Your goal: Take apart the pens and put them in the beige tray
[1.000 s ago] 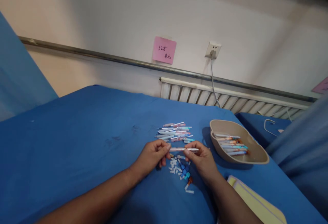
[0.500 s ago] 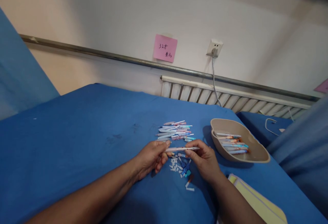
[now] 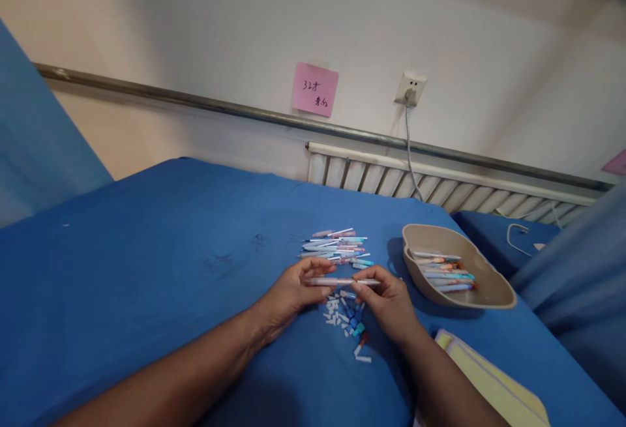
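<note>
Slim pale pen held from its right end

The right hand pinches one end above the blue cloth; the left hand curves round the other, thumb and fingers apart, palm contact unclear. The pen looks light, stiff and probably slick, best gripped on the barrel near either end. Loose pens lie just beyond, small plastic pieces just nearer; the tan basin bounds the right, while cloth spreads broadly leftward.

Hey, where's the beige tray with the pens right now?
In the head view, the beige tray sits on the blue cloth, to the right of the right hand and just beyond the yellow item.
</note>
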`<state>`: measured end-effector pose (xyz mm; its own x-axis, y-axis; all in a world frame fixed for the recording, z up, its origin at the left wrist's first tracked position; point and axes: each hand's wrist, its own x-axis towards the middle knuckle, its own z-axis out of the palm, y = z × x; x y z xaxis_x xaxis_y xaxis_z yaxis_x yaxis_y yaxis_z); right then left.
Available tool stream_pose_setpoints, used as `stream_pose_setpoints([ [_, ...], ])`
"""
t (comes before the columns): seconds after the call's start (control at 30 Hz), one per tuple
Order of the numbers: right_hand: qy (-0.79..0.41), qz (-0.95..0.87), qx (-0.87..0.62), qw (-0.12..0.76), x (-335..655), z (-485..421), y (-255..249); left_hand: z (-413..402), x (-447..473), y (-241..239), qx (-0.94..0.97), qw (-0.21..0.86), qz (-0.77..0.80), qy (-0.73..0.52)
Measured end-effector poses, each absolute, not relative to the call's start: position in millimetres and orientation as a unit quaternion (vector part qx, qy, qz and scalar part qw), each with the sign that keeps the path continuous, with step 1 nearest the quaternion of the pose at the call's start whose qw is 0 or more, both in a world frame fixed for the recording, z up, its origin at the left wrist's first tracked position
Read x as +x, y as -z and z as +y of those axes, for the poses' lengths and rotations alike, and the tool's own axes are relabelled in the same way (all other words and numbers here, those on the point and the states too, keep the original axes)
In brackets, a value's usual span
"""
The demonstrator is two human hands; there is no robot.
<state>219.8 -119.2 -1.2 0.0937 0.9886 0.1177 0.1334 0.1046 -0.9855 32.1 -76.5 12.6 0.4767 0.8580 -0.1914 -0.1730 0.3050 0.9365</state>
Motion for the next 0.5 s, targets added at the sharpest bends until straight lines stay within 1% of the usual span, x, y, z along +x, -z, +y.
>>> stream_pose_setpoints([
  [0.1, -0.425, -0.514, -0.520, 0.534, 219, -119, 1, -75, 33, -10, 0.454, 0.737, 0.384, -0.321],
  [0.2, -0.425, -0.509, -0.524, 0.535, 220, -118, 1, -71, 32, -3, 0.492, 0.705, 0.416, -0.297],
  [0.3, -0.426, -0.504, -0.528, 0.535, 221, -117, 2, -70, 31, -2, 0.518, 0.675, 0.393, -0.348],
  [0.37, -0.426, -0.503, -0.528, 0.535, 221, -116, 3, -70, 31, -4, 0.503, 0.684, 0.373, -0.375],
  [0.5, -0.429, -0.510, -0.521, 0.533, 221, -116, 5, -71, 32, -3, 0.482, 0.711, 0.405, -0.313],
])
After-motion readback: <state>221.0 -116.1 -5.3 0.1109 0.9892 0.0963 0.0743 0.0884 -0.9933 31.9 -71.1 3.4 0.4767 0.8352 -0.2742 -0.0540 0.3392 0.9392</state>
